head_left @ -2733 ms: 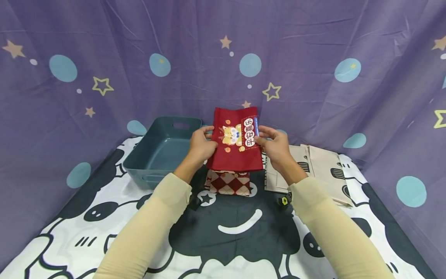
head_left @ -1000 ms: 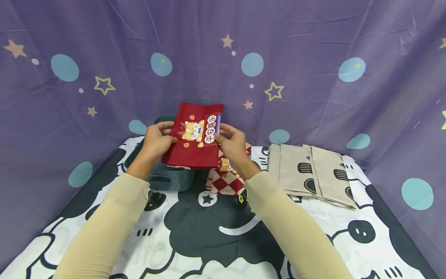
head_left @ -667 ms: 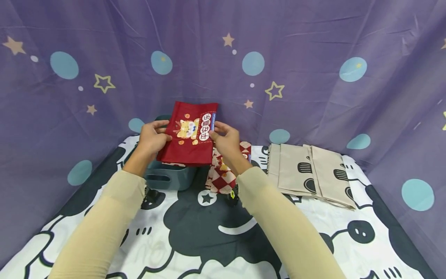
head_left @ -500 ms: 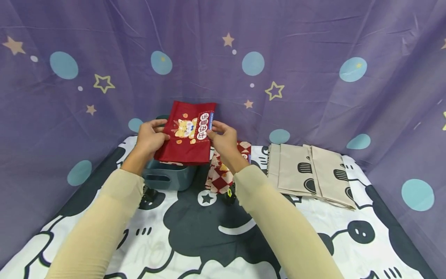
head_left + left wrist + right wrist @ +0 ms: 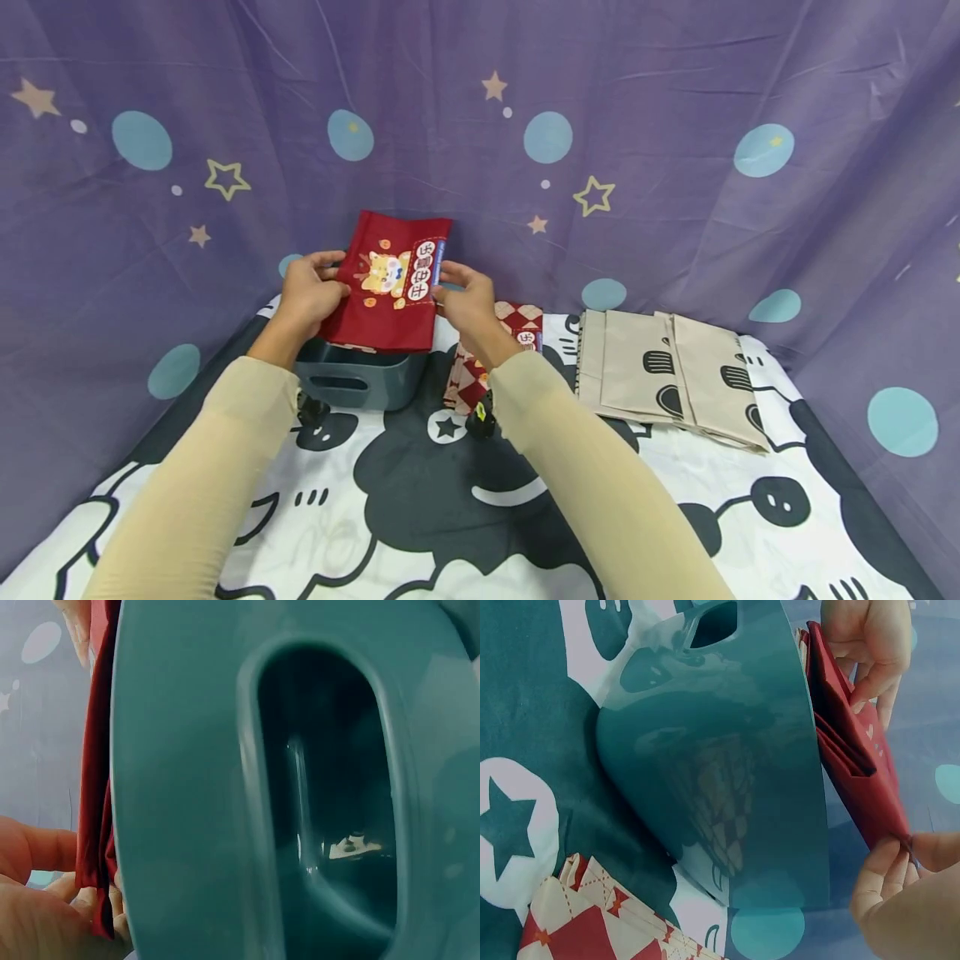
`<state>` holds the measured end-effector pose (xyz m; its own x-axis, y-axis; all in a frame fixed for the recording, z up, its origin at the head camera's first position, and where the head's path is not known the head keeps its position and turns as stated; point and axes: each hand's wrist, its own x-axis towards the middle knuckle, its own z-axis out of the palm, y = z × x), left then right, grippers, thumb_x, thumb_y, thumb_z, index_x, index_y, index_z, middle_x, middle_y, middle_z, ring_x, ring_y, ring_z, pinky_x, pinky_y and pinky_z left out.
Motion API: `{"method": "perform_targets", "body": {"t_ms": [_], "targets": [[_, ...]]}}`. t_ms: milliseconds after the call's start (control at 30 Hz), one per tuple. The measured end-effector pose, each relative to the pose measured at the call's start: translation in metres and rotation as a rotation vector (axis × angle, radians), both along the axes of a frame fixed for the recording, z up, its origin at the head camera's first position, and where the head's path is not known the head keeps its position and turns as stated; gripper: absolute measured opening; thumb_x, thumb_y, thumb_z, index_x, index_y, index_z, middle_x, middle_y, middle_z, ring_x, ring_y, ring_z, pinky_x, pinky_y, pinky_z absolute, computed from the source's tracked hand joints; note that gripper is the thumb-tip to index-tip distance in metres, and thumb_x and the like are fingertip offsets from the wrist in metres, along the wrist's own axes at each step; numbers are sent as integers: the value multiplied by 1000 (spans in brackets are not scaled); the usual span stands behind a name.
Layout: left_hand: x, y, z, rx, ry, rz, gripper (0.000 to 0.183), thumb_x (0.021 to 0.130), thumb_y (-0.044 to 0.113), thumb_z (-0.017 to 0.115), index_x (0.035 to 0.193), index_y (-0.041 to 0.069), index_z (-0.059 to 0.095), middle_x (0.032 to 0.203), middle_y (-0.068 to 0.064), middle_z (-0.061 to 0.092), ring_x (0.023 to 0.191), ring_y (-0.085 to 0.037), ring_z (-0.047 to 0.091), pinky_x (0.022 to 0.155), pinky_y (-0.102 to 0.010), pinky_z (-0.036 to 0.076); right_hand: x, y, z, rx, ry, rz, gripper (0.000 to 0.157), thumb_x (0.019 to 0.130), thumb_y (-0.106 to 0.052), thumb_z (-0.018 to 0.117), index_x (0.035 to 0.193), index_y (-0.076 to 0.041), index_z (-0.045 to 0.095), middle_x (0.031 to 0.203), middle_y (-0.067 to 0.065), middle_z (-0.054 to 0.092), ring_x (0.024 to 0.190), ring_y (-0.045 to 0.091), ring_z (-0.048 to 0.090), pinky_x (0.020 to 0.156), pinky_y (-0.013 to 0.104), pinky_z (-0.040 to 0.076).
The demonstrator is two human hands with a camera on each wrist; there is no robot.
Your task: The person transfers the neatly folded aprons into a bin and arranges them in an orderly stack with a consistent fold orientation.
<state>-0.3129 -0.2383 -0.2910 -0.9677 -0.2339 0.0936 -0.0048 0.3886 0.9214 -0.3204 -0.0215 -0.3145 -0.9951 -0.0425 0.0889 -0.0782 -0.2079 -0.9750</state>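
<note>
A folded red cloth (image 5: 386,271), printed with a yellow cartoon dog and white characters, is held over the blue-green plastic bin (image 5: 352,379). My left hand (image 5: 311,287) pinches its left edge, thumb on top. On the opposite edge, my right hand (image 5: 467,302) pinches it beside a blue strip. The right wrist view shows the layered folds of the red cloth (image 5: 855,757) right at the bin's rim (image 5: 810,712). In the left wrist view, the bin wall (image 5: 187,787) with its handle slot fills most of the picture.
A folded red-and-cream checkered cloth (image 5: 517,318) lies right of the bin, partly behind my right forearm. Farther right are folded beige cloths (image 5: 645,358) with black prints. A purple curtain (image 5: 480,50) hangs behind the table, which has a cartoon-patterned cover (image 5: 442,533).
Both hands have carried the red cloth left, from above the checkered cloth to over the bin. More of the checkered and beige cloths shows now.
</note>
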Motion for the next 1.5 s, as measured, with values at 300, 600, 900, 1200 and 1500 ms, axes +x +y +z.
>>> {"method": "perform_targets", "body": {"t_ms": [300, 600, 900, 1200, 1500], "targets": [[-4, -12, -1, -84, 23, 43, 64, 90, -8, 60, 151, 6, 49, 132, -23, 57, 111, -32, 58, 80, -39, 56, 1, -11, 0, 84, -2, 70, 53, 93, 13, 61, 143, -4, 59, 135, 12, 60, 94, 21, 67, 86, 40, 59], [-6, -22, -6, -172, 55, 83, 61, 87, -8, 61, 146, 3, 55, 127, -25, 61, 108, -31, 59, 79, -38, 54, 1, -20, -5, 117, -8, 103, 58, 89, 17, 61, 144, 0, 57, 134, 15, 60, 84, 18, 66, 81, 34, 59], [-6, -25, -9, -233, 46, 88, 59, 85, -8, 60, 142, 3, 59, 121, -22, 62, 107, -29, 57, 72, -30, 50, 3, -26, -9, 123, -40, 99, 58, 87, 20, 60, 142, 2, 57, 132, 16, 60, 98, 22, 68, 85, 32, 58], [-4, -28, -12, -256, 42, 68, 59, 83, -8, 58, 142, 1, 59, 119, -24, 63, 108, -31, 55, 74, -32, 49, 3, -27, -9, 176, -26, 63, 58, 85, 20, 61, 141, 3, 58, 134, 18, 60, 103, 24, 67, 86, 32, 57], [-3, -37, -18, -493, 29, -5, 64, 86, 8, 62, 148, -5, 48, 137, -30, 58, 135, -53, 38, 109, -59, 37, 6, -23, -7, 359, 43, -19, 54, 89, 11, 65, 140, -3, 61, 138, 15, 60, 127, 28, 56, 88, 33, 53]]}}
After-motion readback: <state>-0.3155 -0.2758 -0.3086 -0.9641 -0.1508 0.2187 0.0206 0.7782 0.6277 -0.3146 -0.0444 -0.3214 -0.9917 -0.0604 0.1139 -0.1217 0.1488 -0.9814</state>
